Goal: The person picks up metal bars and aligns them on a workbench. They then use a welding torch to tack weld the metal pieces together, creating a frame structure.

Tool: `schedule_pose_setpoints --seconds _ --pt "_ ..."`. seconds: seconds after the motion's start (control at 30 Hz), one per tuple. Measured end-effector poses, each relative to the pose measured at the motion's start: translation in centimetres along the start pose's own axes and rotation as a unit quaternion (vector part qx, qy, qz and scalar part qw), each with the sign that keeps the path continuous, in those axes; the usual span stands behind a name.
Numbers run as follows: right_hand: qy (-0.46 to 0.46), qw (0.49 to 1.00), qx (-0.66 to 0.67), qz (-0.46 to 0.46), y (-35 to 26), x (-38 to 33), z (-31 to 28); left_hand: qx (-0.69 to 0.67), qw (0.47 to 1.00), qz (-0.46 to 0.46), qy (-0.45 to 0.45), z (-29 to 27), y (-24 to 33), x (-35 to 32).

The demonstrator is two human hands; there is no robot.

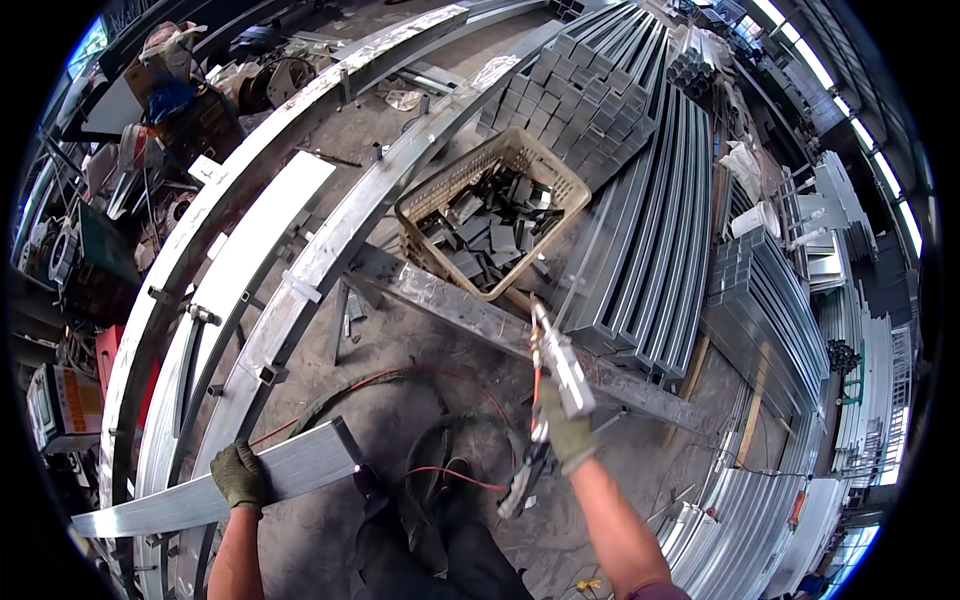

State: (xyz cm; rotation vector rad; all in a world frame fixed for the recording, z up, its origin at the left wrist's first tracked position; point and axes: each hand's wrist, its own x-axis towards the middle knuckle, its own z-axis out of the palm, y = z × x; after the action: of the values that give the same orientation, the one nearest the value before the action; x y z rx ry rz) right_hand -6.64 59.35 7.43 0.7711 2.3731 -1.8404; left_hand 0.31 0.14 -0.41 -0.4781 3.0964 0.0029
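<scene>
My left hand (239, 475), in an olive work glove, is closed over the upper edge of a flat-sided silver metal tube (315, 460). The tube lies aslant across the long rails at lower left, its near end beside my legs. In my right hand (564, 430), also gloved, is a silver welding gun (566, 378) with its narrow nozzle pointing up and away. An orange-red line runs along the gun. The gun is apart from the tube, held above the floor in front of the cross beam. My right fingers are partly hidden behind its body.
A beige plastic crate (411, 207) of small dark metal pieces sits beyond the cross beam (450, 300). Stacked square tubes (640, 250) fill the right. Long metal rails (330, 235) with upright stubs curve along the left. A red hose (465, 387) coils near my feet.
</scene>
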Motion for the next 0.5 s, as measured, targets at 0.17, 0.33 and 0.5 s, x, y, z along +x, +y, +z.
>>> schedule_pose_setpoints --seconds 0.17,0.33,0.5 --pt "0.073 0.987 0.133 0.051 2.8 18.3 -2.0 -0.013 1.0 0.001 0.014 0.5 0.2 0.1" --pt "0.287 0.946 -0.1 0.116 8.9 29.0 -4.4 -0.019 1.0 0.019 0.008 0.9 0.2 0.6" --pt "0.204 0.966 -0.118 0.103 9.6 24.5 2.3 -0.006 1.0 -0.01 0.026 -1.0 -2.8 -1.1"
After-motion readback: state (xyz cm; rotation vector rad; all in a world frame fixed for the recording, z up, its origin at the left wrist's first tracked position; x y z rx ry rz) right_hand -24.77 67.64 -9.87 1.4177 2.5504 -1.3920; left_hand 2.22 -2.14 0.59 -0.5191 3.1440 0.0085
